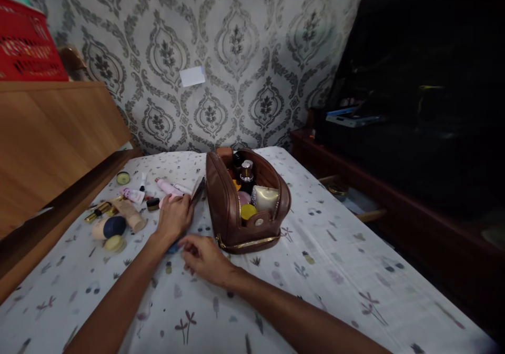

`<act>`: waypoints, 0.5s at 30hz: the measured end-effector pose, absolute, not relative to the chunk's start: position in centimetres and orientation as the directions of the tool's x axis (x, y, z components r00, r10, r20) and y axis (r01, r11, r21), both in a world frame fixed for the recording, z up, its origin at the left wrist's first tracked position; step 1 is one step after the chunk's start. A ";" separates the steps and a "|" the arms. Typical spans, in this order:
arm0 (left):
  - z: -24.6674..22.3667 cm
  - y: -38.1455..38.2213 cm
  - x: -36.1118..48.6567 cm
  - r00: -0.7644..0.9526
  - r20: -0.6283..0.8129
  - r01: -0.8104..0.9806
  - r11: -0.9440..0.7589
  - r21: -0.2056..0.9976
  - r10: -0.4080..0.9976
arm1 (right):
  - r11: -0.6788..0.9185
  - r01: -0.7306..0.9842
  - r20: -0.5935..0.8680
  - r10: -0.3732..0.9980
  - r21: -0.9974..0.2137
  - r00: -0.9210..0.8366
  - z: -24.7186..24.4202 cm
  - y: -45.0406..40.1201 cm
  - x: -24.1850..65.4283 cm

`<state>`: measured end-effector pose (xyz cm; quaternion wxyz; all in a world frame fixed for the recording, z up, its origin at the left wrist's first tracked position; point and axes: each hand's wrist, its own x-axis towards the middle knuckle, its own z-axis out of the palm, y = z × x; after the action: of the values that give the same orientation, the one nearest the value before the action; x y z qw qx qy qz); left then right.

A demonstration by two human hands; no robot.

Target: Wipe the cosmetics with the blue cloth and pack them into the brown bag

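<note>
Nearest, both forearms enter from the bottom edge, elbows cut off; right hand [205,259] rests loosely curled on the patterned sheet [335,270] covering the bed, fingertips touching a small blue thing [173,248] mostly hidden under the hands, and I cannot tell whether it is gripped. Just beyond, left hand [173,216] lies palm down, fingers on a flat dark case [198,190] leaning against the open brown pouch [224,206]. Bottles and jars inside the pouch overlap; tubes [168,186] lie scattered left.
</note>
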<state>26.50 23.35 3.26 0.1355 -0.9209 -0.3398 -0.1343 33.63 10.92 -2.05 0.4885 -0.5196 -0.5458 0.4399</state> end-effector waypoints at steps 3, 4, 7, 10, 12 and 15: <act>4.1 22.6 26.2 0.741 0.335 0.659 -0.727 -0.195 0.582 | 0.020 -0.056 0.015 0.996 -0.998 0.082 -1.8 11.1 33.9; 4.4 22.3 26.1 0.748 0.334 0.651 -0.732 -0.199 0.574 | 0.020 -0.099 0.010 0.996 -0.995 0.092 -1.6 11.1 34.0; 5.0 21.0 25.6 0.753 0.355 0.638 -0.746 -0.191 0.554 | 0.036 -0.191 0.015 0.994 -0.981 0.110 -1.0 11.1 33.9; 5.2 19.3 24.7 0.734 0.371 0.653 -0.742 -0.153 0.569 | 0.021 -0.188 -0.009 0.987 -0.982 0.158 -1.1 11.2 33.6; 5.1 18.2 23.9 0.741 0.375 0.630 -0.769 -0.104 0.557 | 0.015 -0.131 -0.016 0.973 -0.991 0.232 -1.7 11.3 33.4; 4.8 17.1 22.5 0.792 0.374 0.509 -0.860 0.032 0.482 | 0.047 0.002 0.046 0.949 -0.999 0.311 -2.8 11.6 33.2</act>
<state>22.50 17.10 4.77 0.0352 -0.9460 -0.2619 -0.1878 33.16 11.63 -2.77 0.5854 -0.5592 -0.4254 0.4045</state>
